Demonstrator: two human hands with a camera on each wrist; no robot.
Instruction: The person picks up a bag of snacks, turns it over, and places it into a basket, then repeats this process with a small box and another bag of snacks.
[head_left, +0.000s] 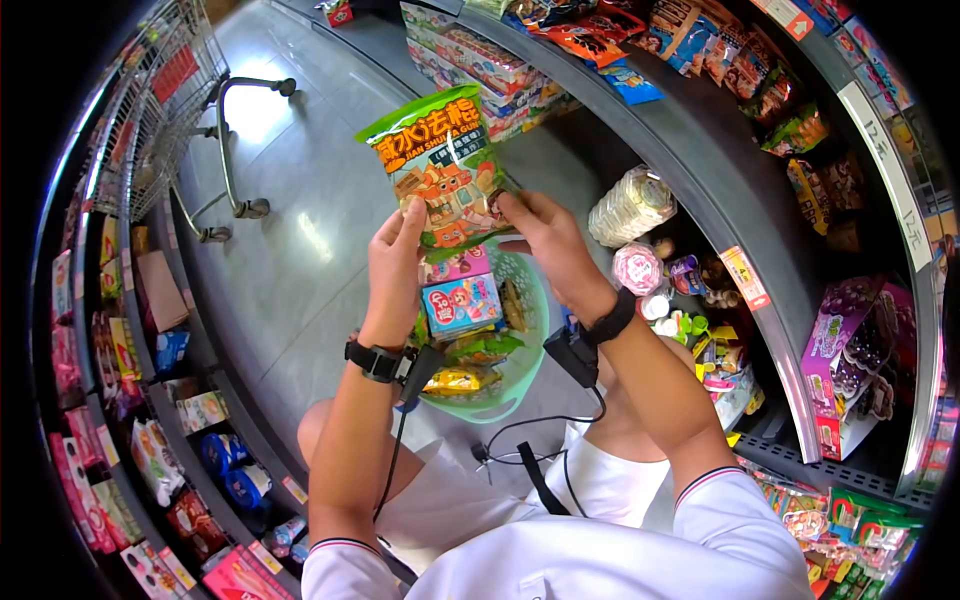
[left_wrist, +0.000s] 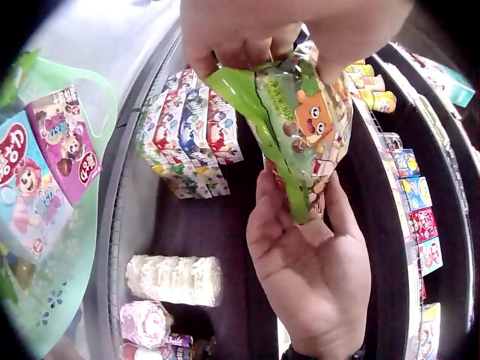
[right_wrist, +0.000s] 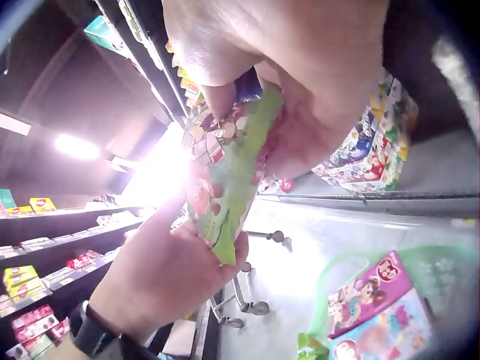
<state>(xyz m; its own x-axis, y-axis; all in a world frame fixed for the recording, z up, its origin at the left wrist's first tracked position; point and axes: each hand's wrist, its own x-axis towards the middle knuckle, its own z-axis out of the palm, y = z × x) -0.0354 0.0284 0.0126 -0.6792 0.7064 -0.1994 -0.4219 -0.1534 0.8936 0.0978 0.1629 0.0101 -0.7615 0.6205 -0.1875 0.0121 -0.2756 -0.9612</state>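
Both hands hold a green and orange snack bag [head_left: 440,170] up in front of the body, its printed front showing in the head view. My left hand [head_left: 393,270] pinches the lower left side, thumb on the front. On the lower right side, my right hand [head_left: 545,245] grips the bag with its thumb in front. The bag's green sealed edge [left_wrist: 296,191] shows in the left wrist view. Below the hands is a light green basket [head_left: 541,335]. It contains a blue box [head_left: 461,305], a pink box [head_left: 458,266] and a yellow packet [head_left: 462,380].
A wire shopping cart [head_left: 165,110] stands at the upper left. Shelves of packaged goods line both sides; the right shelf edge [head_left: 690,190] curves close by. A stack of white round items [head_left: 632,207] and small toys stand right of the basket. Cables hang from the wrist cameras.
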